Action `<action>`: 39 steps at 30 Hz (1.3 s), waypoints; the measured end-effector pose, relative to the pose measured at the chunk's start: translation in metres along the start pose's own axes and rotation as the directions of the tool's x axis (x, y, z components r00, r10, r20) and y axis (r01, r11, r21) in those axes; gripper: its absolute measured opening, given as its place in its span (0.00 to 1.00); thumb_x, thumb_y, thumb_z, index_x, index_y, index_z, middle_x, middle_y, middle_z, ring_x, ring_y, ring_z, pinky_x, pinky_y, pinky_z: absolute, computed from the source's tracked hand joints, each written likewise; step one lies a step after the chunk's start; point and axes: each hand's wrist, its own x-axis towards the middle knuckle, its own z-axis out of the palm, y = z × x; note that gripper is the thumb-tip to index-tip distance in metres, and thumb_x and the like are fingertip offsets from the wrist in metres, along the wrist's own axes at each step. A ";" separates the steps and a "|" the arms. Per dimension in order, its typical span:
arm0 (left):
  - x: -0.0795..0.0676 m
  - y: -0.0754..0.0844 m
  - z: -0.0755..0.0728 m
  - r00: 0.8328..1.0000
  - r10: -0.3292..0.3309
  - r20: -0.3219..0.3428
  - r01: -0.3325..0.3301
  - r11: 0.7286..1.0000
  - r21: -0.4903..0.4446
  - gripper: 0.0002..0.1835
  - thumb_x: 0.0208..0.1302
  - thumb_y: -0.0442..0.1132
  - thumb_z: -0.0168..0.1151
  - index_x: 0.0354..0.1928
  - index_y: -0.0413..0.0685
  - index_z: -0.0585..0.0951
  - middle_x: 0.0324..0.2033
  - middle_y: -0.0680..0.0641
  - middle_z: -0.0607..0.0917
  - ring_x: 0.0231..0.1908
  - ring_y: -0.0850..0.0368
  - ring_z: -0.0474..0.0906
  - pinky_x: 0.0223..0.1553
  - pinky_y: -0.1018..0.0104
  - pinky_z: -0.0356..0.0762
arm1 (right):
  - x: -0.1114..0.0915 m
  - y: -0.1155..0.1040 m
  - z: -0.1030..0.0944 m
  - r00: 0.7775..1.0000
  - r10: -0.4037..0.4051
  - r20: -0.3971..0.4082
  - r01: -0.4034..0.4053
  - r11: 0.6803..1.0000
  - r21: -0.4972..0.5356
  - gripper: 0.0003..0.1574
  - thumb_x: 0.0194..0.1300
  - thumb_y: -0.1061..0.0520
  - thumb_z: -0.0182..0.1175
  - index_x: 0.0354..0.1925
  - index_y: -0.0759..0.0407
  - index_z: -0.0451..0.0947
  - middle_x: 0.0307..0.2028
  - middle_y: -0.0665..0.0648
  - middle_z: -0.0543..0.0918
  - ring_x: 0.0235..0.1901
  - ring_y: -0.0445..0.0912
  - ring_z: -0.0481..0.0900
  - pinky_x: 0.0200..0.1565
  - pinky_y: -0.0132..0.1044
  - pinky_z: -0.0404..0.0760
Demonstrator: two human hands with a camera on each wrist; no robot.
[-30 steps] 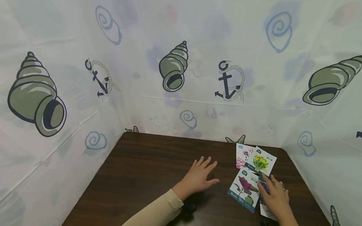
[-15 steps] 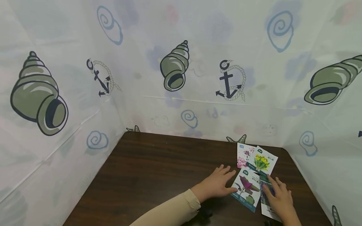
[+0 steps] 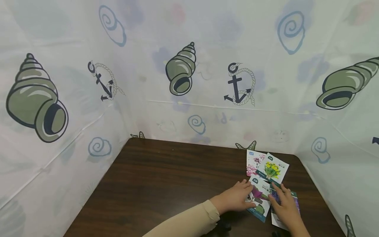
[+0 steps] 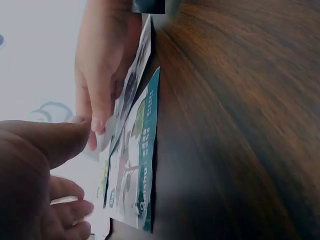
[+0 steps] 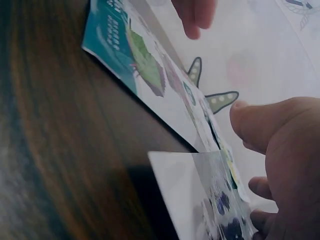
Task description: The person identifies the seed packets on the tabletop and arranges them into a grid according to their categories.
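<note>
Left hand (image 3: 237, 199) laid with fingers extended on the purple-leaf seed packet (image 3: 260, 202); right hand (image 3: 285, 209) resting flat, fingers straight, on the blue-flower packet (image 3: 285, 210) just right of it. Dark wooden table (image 3: 165, 184) beneath. Beyond the purple-leaf packet, overlapping, yellow-flower packet (image 3: 273, 171) and pink-flower packet (image 3: 252, 163). Best done by pressing lightly, sliding one packet clear before lifting an edge.

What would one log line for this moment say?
left hand: touching purple-leaf seed packet | right hand: resting on blue-flower packet | table: dark wood
</note>
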 end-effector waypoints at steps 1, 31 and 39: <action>0.000 0.001 0.000 0.999 0.033 0.018 -0.033 0.999 0.004 0.44 0.82 0.64 0.56 0.87 0.48 0.59 0.87 0.47 0.58 0.88 0.51 0.50 0.86 0.61 0.52 | 0.000 -0.001 0.000 1.000 0.009 0.007 -0.009 1.000 0.005 0.46 0.84 0.38 0.57 0.85 0.61 0.59 0.80 0.88 0.50 0.76 0.92 0.44 0.68 0.89 0.53; -0.008 0.005 0.007 0.998 0.047 0.048 -0.058 0.965 0.254 0.42 0.79 0.67 0.58 0.87 0.60 0.62 0.82 0.56 0.69 0.82 0.62 0.64 0.80 0.70 0.62 | -0.002 0.001 -0.001 0.998 -0.058 -0.009 0.058 0.998 0.004 0.32 0.85 0.61 0.52 0.77 0.78 0.61 0.73 0.89 0.60 0.71 0.86 0.59 0.68 0.82 0.61; -0.018 -0.001 0.010 1.000 0.002 -0.007 0.001 0.947 0.321 0.37 0.77 0.66 0.62 0.81 0.61 0.72 0.80 0.55 0.71 0.80 0.60 0.67 0.79 0.67 0.67 | -0.002 0.002 -0.001 0.999 -0.047 -0.004 0.048 0.998 0.029 0.31 0.81 0.63 0.54 0.76 0.76 0.65 0.74 0.86 0.60 0.73 0.85 0.57 0.68 0.82 0.60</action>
